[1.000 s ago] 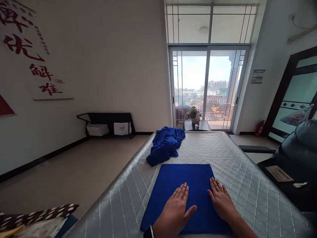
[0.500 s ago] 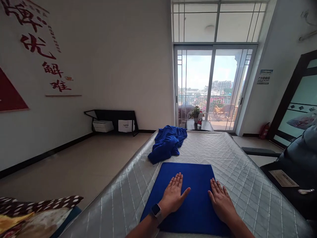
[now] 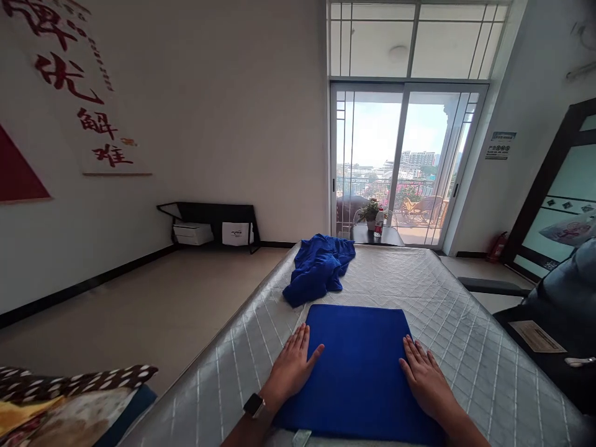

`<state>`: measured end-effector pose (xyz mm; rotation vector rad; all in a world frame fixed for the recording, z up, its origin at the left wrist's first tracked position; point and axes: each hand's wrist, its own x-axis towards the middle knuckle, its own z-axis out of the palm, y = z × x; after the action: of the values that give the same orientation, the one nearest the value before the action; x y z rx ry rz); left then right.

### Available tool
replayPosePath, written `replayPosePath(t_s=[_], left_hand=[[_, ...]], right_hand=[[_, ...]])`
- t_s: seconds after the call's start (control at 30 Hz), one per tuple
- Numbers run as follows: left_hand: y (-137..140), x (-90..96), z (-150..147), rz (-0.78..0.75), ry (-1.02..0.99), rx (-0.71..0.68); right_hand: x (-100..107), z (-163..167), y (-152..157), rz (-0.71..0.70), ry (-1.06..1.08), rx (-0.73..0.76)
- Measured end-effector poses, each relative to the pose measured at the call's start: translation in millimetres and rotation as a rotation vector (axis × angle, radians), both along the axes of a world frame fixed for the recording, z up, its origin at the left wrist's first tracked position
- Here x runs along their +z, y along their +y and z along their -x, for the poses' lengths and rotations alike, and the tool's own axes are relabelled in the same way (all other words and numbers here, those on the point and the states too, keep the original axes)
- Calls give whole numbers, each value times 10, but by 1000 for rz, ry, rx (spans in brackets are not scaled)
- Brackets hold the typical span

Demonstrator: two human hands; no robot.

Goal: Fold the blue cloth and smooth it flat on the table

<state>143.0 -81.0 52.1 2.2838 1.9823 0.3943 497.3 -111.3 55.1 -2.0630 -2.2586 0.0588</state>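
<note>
A flat blue cloth (image 3: 356, 372), roughly rectangular and smooth, lies on the silver quilted mattress (image 3: 484, 347) before me. My left hand (image 3: 293, 363) rests flat on the cloth's left edge, fingers stretched out and thumb spread over the blue; a watch (image 3: 254, 405) is on that wrist. Along the right edge lies my right hand (image 3: 424, 375), flat with its fingers extended. Neither hand holds anything. Beyond the flat cloth, a crumpled blue cloth (image 3: 321, 270) sits in a loose heap at the mattress's far left. A small pale tag (image 3: 302, 438) shows at the near edge.
Patterned fabric (image 3: 79, 403) is piled at the lower left. A black chair (image 3: 554, 329) stands to the right. Past the mattress's far end, a small table (image 3: 391, 236) bears a bottle (image 3: 379, 222) and a potted plant (image 3: 370, 211), by the sliding glass door (image 3: 367, 161).
My left hand has slid left, from the middle of the flat cloth to its left edge. My right hand stays at the right edge. The view has shifted slightly.
</note>
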Motion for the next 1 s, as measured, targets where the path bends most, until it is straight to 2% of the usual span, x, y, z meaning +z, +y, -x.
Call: replayPosePath(t_s=[0.2, 0.43, 0.57, 0.73, 0.9, 1.0], left_hand=[[43, -91, 61, -35, -20, -15], [64, -117, 87, -42, -23, 12], [89, -154, 126, -74, 5, 4], [89, -128, 119, -66, 18, 23], [92, -99, 125, -26, 9, 28], [81, -77, 87, -54, -8, 27]], right_hand=[[54, -90, 159, 25, -5, -12], [282, -6, 666, 59, -28, -4], [198, 22, 870, 26, -14, -10], [48, 8, 922, -15, 9, -38], [70, 6, 902, 1, 33, -39], [91, 3, 891, 14, 62, -47]])
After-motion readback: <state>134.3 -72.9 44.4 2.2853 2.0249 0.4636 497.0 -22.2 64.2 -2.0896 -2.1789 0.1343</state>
